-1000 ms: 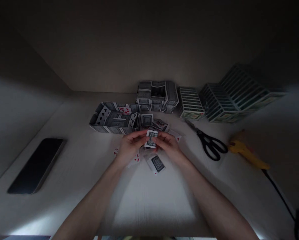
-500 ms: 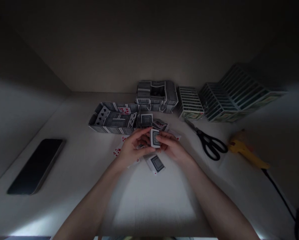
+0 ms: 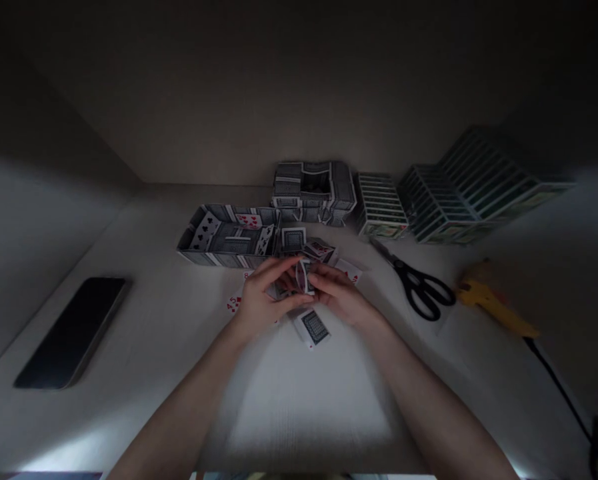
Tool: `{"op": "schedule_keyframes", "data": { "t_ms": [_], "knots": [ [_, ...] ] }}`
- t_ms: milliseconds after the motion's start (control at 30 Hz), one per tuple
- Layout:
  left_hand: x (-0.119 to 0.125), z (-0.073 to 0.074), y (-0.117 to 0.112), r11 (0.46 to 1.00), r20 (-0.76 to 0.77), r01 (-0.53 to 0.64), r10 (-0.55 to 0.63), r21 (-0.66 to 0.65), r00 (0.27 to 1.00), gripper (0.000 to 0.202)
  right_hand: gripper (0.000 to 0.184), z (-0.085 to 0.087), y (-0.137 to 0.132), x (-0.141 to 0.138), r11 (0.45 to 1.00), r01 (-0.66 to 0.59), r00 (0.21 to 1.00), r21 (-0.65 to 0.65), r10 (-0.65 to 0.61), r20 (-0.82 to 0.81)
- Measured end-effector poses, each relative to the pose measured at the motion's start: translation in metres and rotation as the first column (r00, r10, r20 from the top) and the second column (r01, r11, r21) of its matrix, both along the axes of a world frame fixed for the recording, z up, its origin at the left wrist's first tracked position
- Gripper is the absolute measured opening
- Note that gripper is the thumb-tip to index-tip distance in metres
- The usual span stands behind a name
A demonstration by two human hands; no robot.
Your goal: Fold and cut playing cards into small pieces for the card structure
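Observation:
Between my two hands is a bent playing card (image 3: 306, 277) with a dark patterned back, its edge curving toward me. My left hand (image 3: 265, 293) pinches it at the top and bottom edges with fingers and thumb. From the other side, my right hand (image 3: 341, 291) presses its fingers on the card's back. On the table just below lies a playing card (image 3: 315, 327), back up, over a white one. Red-suited cards (image 3: 235, 301) lie partly under my left hand, and another card (image 3: 349, 270) shows past my right fingers.
Beyond my hands stand an open box made of cards (image 3: 219, 259) and a card-built structure (image 3: 313, 193). Card racks (image 3: 381, 207) stand to the right. Black-handled scissors (image 3: 419, 287) and a yellow glue gun (image 3: 499, 310) lie right, a phone (image 3: 71, 333) left.
The card between my hands has turned and now shows a curved edge instead of its flat back. My right hand has shifted slightly, uncovering more of the card behind it.

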State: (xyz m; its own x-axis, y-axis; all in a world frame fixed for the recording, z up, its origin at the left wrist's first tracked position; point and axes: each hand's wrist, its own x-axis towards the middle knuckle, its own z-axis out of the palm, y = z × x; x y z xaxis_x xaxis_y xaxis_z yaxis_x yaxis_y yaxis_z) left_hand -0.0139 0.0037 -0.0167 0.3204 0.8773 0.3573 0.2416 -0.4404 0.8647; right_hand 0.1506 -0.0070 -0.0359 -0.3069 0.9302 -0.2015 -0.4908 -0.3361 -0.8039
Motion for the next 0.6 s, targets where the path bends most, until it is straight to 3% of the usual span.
{"op": "schedule_keyframes", "data": {
  "t_ms": [200,367,600],
  "knots": [
    [-0.0029,0.0029,0.0000,0.991,-0.204,0.009,0.018,0.133,0.979,0.052,0.024,0.0037,-0.0003,-0.0039,0.997,0.004,0.990,0.077,-0.015,0.140],
    [-0.0051,-0.0009,-0.0002,0.987,-0.233,0.046,-0.008,0.154,0.972,0.054,0.023,0.0055,-0.0005,-0.0034,0.995,-0.039,0.972,0.087,0.018,0.232],
    [-0.0069,-0.0052,0.0030,0.982,-0.217,0.072,-0.032,0.177,0.976,0.058,0.025,0.0028,0.0006,-0.0017,0.995,-0.094,0.980,0.029,0.088,0.177]
  ]
}}
